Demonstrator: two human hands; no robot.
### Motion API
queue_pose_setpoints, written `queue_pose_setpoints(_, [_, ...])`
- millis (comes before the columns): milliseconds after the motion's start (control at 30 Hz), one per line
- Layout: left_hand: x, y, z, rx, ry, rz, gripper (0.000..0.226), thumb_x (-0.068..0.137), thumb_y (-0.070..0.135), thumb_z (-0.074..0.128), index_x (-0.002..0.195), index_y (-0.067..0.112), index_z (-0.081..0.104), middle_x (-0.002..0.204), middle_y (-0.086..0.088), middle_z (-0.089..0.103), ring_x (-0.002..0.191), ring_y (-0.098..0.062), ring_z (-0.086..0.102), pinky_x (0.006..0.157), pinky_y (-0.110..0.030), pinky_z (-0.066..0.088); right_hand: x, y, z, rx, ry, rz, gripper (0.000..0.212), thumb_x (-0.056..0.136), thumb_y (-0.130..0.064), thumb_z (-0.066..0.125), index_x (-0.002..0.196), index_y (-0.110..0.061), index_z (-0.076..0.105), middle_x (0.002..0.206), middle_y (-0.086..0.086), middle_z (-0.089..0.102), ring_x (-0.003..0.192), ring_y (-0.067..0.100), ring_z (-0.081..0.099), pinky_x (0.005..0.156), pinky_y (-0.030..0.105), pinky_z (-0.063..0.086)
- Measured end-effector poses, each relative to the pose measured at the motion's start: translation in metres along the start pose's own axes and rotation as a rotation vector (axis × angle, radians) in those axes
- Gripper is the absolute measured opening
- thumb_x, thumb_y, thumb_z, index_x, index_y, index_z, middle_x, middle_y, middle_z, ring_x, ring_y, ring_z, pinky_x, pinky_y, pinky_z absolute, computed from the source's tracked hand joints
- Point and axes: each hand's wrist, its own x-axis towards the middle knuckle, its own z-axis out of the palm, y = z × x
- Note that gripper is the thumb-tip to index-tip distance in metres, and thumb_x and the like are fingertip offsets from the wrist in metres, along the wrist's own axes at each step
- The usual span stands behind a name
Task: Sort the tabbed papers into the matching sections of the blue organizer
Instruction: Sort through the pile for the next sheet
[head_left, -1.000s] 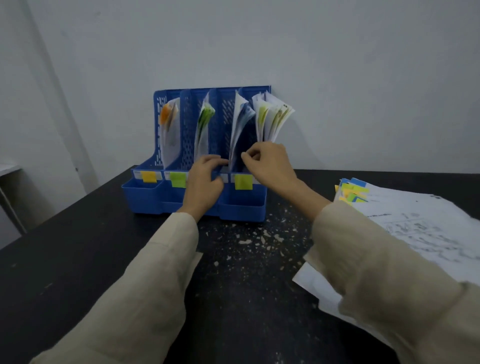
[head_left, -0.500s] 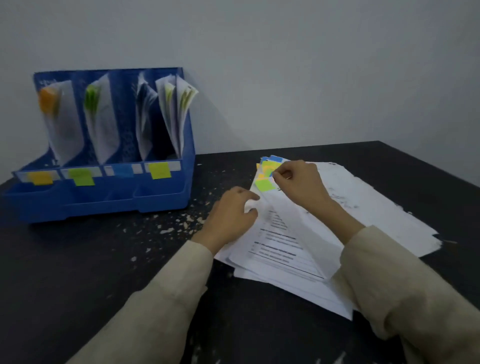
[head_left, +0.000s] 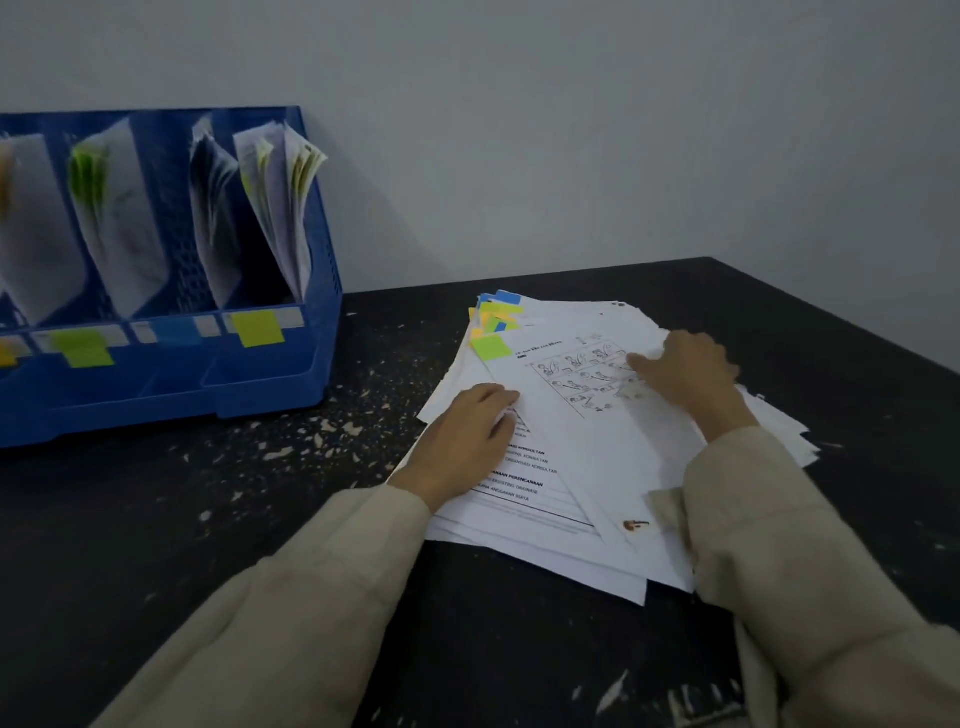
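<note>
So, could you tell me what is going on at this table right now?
A person is sorting tabbed papers into a blue organizer whose sections already hold sheets. Both hands are on the loose paper stack: the left hand rests on its near edge, the right hand lies on the top sheet, which carries a green tab.

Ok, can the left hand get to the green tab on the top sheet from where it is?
Probably yes. The left hand rests on the paper stack just below the green tab, and only bare paper lies between them.
</note>
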Motion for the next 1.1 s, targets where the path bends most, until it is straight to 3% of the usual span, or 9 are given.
queue_pose_setpoints(100, [-0.001, -0.001, 0.001, 0.040, -0.008, -0.001, 0.041, 0.101, 0.028, 0.037, 0.140, 0.018, 0.043, 0.147, 0.002, 0.037, 0.135, -0.013, 0.031, 0.107, -0.025, 0.028, -0.001, 0.002, 0.003, -0.031, -0.001, 0.005, 0.056, 0.085, -0.047, 0.062, 0.118, -0.002, 0.055, 0.128, 0.020, 0.047, 0.123, 0.039, 0.039, 0.101, 0.047, 0.031])
queue_pose_setpoints(200, [-0.003, -0.001, 0.001, 0.060, -0.024, -0.013, 0.042, 0.101, 0.031, 0.035, 0.142, 0.021, 0.040, 0.150, 0.003, 0.033, 0.137, -0.013, 0.027, 0.109, -0.025, 0.025, 0.002, 0.002, 0.003, 0.106, 0.087, -0.007, 0.050, 0.079, -0.033, 0.073, 0.114, -0.001, 0.058, 0.121, 0.020, 0.053, 0.115, 0.039, 0.047, 0.095, 0.044, 0.039])
queue_pose_setpoints(333, [-0.005, 0.000, 0.000, 0.044, -0.026, -0.017, 0.042, 0.101, 0.031, 0.036, 0.142, 0.021, 0.040, 0.151, 0.002, 0.032, 0.138, -0.014, 0.027, 0.112, -0.028, 0.024, 0.000, -0.001, -0.002, 0.205, 0.271, -0.086, 0.019, 0.081, -0.006, 0.062, 0.099, 0.000, 0.065, 0.104, 0.020, 0.062, 0.095, 0.039, 0.058, 0.079, 0.036, 0.045])
queue_pose_setpoints(400, [-0.006, 0.002, -0.002, 0.034, -0.021, -0.011, 0.042, 0.101, 0.030, 0.036, 0.142, 0.020, 0.040, 0.151, 0.002, 0.032, 0.139, -0.014, 0.027, 0.114, -0.027, 0.019, -0.002, -0.002, -0.004, 0.182, 0.319, -0.102, 0.012, 0.087, -0.004, 0.054, 0.094, 0.000, 0.063, 0.097, 0.020, 0.063, 0.090, 0.041, 0.059, 0.074, 0.036, 0.044])
queue_pose_setpoints(500, [-0.007, 0.003, -0.003, 0.008, -0.007, -0.001, 0.042, 0.101, 0.029, 0.036, 0.142, 0.019, 0.041, 0.150, 0.001, 0.033, 0.139, -0.012, 0.026, 0.115, -0.024, 0.013, -0.004, -0.002, -0.004, 0.153, 0.418, -0.122, 0.019, 0.094, -0.006, 0.044, 0.095, -0.002, 0.063, 0.092, 0.021, 0.064, 0.087, 0.041, 0.059, 0.069, 0.036, 0.040])
queue_pose_setpoints(667, [-0.006, 0.000, -0.002, -0.100, 0.058, 0.003, 0.039, 0.100, 0.026, 0.040, 0.138, 0.017, 0.045, 0.148, 0.000, 0.036, 0.137, -0.011, 0.029, 0.116, -0.030, 0.018, -0.001, 0.000, -0.005, 0.366, 0.602, -0.185, 0.020, 0.096, -0.012, 0.047, 0.097, -0.002, 0.064, 0.085, 0.014, 0.064, 0.077, 0.030, 0.056, 0.072, 0.030, 0.037])
queue_pose_setpoints(900, [-0.005, -0.002, -0.015, -0.316, 0.349, 0.000, 0.034, 0.095, 0.017, 0.052, 0.129, 0.016, 0.053, 0.151, -0.002, 0.025, 0.133, -0.008, 0.028, 0.099, -0.002, 0.017, -0.014, -0.036, 0.001, 0.880, 0.458, -0.248, 0.014, 0.095, -0.010, 0.049, 0.092, -0.003, 0.061, 0.077, 0.001, 0.054, 0.072, 0.012, 0.047, 0.057, 0.011, 0.033])
queue_pose_setpoints(1100, [-0.008, -0.018, -0.048, -0.340, 0.508, -0.020, 0.040, 0.084, 0.003, 0.064, 0.120, 0.021, 0.059, 0.152, -0.003, 0.022, 0.129, -0.003, 0.023, 0.099, -0.005, 0.018, -0.030, -0.068, 0.013, 1.138, 0.308, -0.307, 0.011, 0.094, -0.009, 0.051, 0.084, -0.011, 0.057, 0.070, -0.009, 0.052, 0.066, 0.001, 0.046, 0.061, 0.010, 0.036])
